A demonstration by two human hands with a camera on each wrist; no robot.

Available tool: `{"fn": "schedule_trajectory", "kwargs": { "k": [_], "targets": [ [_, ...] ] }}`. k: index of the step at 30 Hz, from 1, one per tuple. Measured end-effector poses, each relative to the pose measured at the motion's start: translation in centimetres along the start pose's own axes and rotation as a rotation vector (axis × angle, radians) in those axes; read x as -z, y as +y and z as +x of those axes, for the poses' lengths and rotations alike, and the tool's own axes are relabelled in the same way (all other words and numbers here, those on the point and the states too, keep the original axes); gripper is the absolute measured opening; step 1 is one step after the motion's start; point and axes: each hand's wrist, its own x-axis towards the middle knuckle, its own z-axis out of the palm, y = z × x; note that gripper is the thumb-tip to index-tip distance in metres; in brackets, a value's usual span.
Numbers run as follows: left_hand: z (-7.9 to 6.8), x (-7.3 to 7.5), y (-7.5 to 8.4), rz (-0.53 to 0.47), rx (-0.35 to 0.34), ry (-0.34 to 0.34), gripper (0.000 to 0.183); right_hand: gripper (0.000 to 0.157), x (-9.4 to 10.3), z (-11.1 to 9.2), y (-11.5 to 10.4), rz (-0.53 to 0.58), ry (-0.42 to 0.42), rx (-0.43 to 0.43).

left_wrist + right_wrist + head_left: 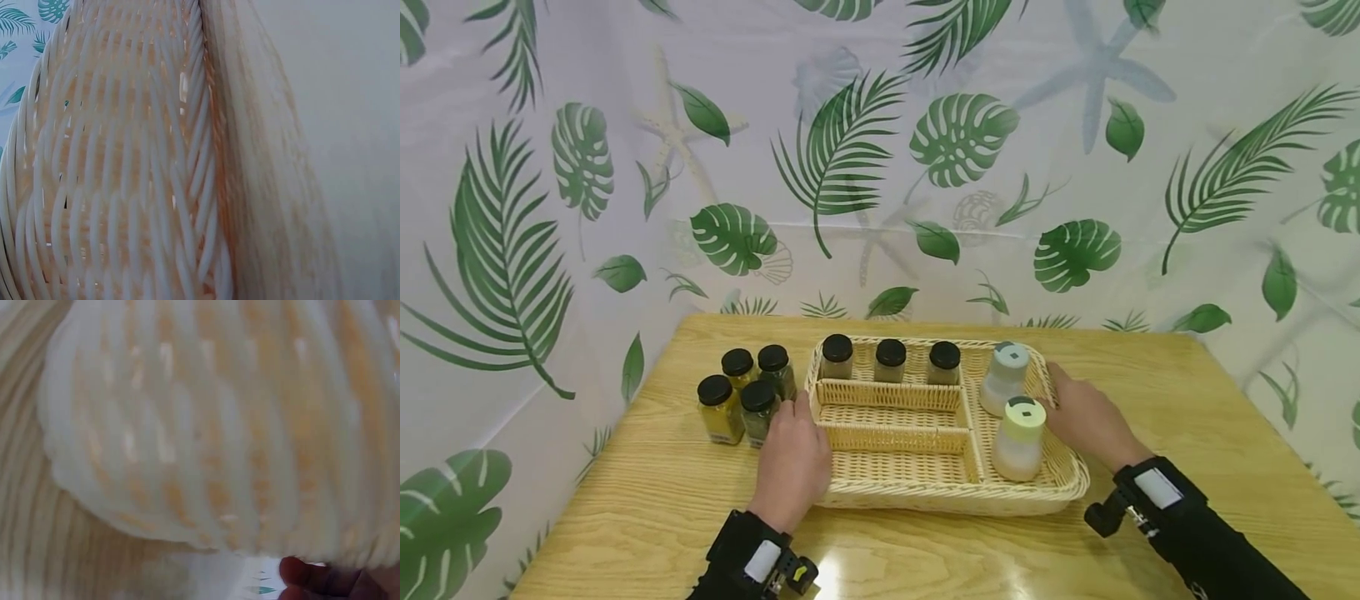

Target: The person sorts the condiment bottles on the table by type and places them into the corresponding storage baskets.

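A pale woven wicker basket (951, 493) with compartments lies in front of me. My left hand (793, 458) grips its left end, and my right hand (1088, 419) holds the right end near the back. In the back compartment stand three black-capped jars (891, 360). The right-hand compartment has a blue-topped shaker (1004, 379) behind a yellow-green-topped shaker (1020, 442). Basket weave (119, 150) fills much of the left wrist view, close to the table. Fingers (325, 578) of my right hand show at the basket's edge in the right wrist view.
Several black-capped spice jars (719, 408), some with yellow contents, stand on the wooden table (647, 500) just left of the basket, beside my left hand. A leaf-patterned cloth (880, 167) hangs behind the table.
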Motion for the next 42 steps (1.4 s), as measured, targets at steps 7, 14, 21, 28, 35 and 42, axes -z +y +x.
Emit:
{"fn": "schedule_trajectory", "kwargs": {
  "k": [7,14,21,28,35,42],
  "targets": [
    [0.1,0.0,0.3,-0.006,-0.017,-0.001,0.052,0.066,-0.4,-0.1,0.3,0.014,0.012,-0.019],
    [0.2,0.3,0.1,0.017,-0.020,0.001,0.053,0.065,-0.8,0.0,-0.1,0.016,0.023,-0.011],
    [0.2,0.4,0.1,0.025,-0.055,0.045,0.048,0.065,-1.0,-0.1,-0.2,0.031,0.044,-0.005],
    [-0.1,0.8,0.4,0.066,-0.144,0.162,0.034,0.065,-0.9,-0.2,-0.2,0.044,0.040,-0.016],
    [0.4,2.8,0.4,0.141,-0.257,0.340,0.030,0.065,-0.8,-0.3,-0.2,0.039,0.036,-0.019],
    [1.4,3.8,-1.0,0.261,-0.191,0.355,0.033,0.066,-0.8,-0.2,-0.3,0.037,0.031,-0.017]
  ]
}}
